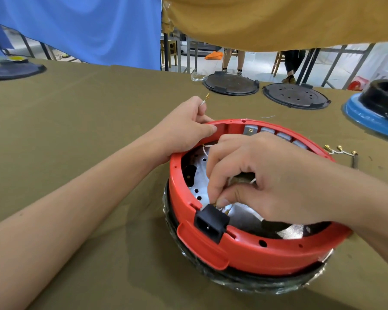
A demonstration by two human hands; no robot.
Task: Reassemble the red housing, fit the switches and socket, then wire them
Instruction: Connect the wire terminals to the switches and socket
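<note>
A round red plastic housing [244, 253] is seen on an olive-green cloth-covered table [87, 108], its black rectangular power socket [211, 222] seated in a notch in the near rim. A brass-tipped white wire [218, 205] is pinched just behind the socket by the curled thumb and forefinger of the right hand [267, 175]. The far rim is gripped by the left hand [186, 128], in whose fingers a second brass-tipped white wire [205, 99] is held. Grey switch blocks [267, 130] line the far inner wall. Two black round perforated plates [264, 89] lie beyond.
</note>
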